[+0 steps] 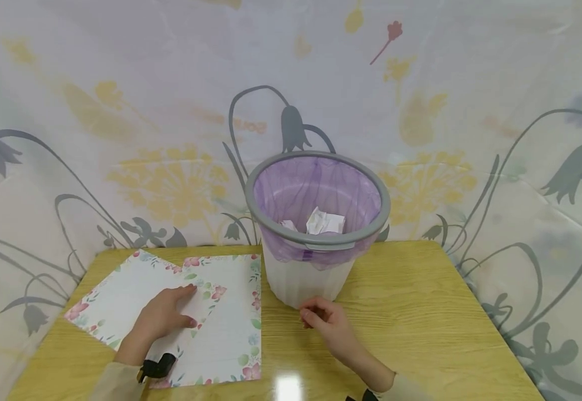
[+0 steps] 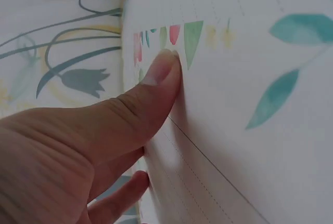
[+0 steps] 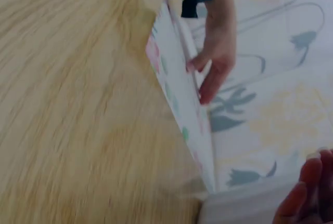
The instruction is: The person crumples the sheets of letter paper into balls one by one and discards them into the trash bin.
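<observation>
Two white sheets of paper with flowered borders lie overlapping at the left of the table. One sheet [image 1: 117,295] is slanted and the other sheet [image 1: 230,334] stands almost straight. My left hand [image 1: 162,314] rests on them where they overlap, thumb and fingers spread. The left wrist view shows the thumb [image 2: 161,68] against the printed border. In front of the trash bin [image 1: 303,278], my right hand [image 1: 328,328] hovers with loosely curled fingers, and nothing shows in it. Only its fingertips [image 3: 307,182] enter the right wrist view.
The bin has a grey rim [image 1: 317,238] and a purple liner [image 1: 291,178]. Crumpled white paper [image 1: 326,221] lies inside. The bin stands at the back middle of the wooden table [image 1: 421,312], against a flower-printed cloth [image 1: 170,83].
</observation>
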The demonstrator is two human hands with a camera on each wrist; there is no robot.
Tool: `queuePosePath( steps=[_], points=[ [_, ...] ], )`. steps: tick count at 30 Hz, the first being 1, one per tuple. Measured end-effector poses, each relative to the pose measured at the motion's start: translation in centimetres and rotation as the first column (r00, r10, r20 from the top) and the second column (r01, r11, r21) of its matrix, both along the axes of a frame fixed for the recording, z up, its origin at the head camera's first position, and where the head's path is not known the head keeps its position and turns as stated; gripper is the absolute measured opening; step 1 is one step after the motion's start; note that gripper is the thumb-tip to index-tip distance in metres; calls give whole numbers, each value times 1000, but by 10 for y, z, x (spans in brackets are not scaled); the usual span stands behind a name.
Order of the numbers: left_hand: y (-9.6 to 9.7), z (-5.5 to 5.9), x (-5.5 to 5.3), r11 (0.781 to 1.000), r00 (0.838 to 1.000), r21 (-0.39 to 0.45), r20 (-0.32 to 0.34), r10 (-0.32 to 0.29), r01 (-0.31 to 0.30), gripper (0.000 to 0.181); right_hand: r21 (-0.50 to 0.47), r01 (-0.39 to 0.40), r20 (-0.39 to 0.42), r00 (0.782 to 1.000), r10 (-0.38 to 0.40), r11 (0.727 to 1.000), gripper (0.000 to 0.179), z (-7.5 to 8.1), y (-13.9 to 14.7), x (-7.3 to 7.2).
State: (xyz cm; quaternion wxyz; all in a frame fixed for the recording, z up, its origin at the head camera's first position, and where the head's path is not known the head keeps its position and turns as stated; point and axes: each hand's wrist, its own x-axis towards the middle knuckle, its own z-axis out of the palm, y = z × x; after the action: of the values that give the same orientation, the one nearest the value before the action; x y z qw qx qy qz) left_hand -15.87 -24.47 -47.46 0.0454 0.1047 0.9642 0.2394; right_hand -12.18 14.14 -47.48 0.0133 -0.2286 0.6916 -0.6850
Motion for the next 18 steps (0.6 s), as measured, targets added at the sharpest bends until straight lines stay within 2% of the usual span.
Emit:
queuePosePath(
  steps=[3,6,9,12,15,18],
  points=[
    [1,2,0,1000,1000,-6,15,15,-15,74,37,-105,77,992,102,994,21,-4,-14,-2],
    [-1,-1,1,1000,1000,6,15,10,-10,73,53,-170,166,973,159,984,24,-8,-32,-4],
    [-4,-5,1,999,1000,30,-8,-12,12,71,57,-200,259,949,179,978,25,-12,-51,-7],
    [-6,-9,1,1000,999,14,-42,-27,27,73,36,-221,340,920,196,975,27,-16,-71,-14],
    [-5,-13,-1,1000,997,-21,-69,-17,16,78,24,-229,387,900,202,973,27,-22,-89,-22],
    [-5,-15,-2,999,997,-47,-74,-4,0,82,36,-222,418,889,187,974,26,-30,-103,-31]
  ],
)
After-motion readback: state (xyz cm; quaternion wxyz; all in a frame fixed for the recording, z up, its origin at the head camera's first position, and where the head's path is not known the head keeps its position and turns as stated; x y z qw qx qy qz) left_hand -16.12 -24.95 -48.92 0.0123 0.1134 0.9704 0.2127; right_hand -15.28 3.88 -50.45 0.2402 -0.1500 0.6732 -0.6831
